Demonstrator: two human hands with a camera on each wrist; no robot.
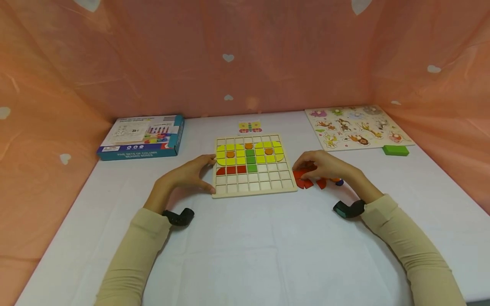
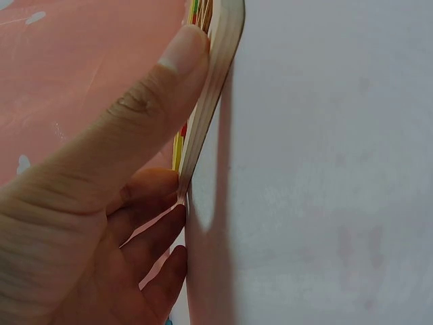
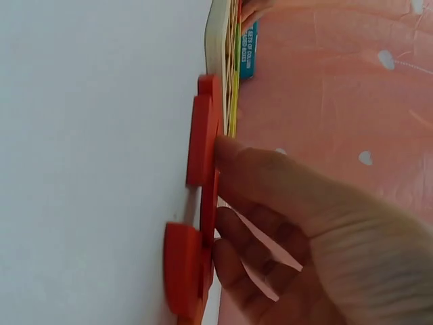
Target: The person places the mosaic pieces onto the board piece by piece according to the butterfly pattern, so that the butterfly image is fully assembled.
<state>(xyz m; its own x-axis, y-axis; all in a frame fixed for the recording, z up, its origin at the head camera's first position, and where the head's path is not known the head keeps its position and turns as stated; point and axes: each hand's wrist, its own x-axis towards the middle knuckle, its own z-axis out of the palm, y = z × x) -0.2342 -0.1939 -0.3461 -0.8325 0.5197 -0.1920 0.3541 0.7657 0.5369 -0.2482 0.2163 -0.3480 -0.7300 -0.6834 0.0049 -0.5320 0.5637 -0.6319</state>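
A wooden grid board (image 1: pixel 233 189) holds yellow, orange, green and red pieces in a pattern. My left hand (image 1: pixel 191 172) touches its left edge, thumb at the near corner and fingers farther up. In the left wrist view, the thumb (image 2: pixel 142 101) lies along the board's rim (image 2: pixel 215 81). Loose red pieces (image 1: pixel 300 182) lie right of the board. Over them is my right hand (image 1: pixel 319 163), with bent fingers. The right wrist view shows its thumb (image 3: pixel 270 172) touching a red piece (image 3: pixel 201 142), the other fingertips apart from the thumb, near more red pieces.
A small pattern card (image 1: pixel 250 127) lies behind the board. A boxed bead set (image 1: pixel 141 138) stands at the back left. An animal peg puzzle (image 1: pixel 348 127) lies at the back right, with a green block (image 1: pixel 395 150) at its near corner. Orange and blue pieces (image 1: pixel 338 181) show beneath the right wrist.
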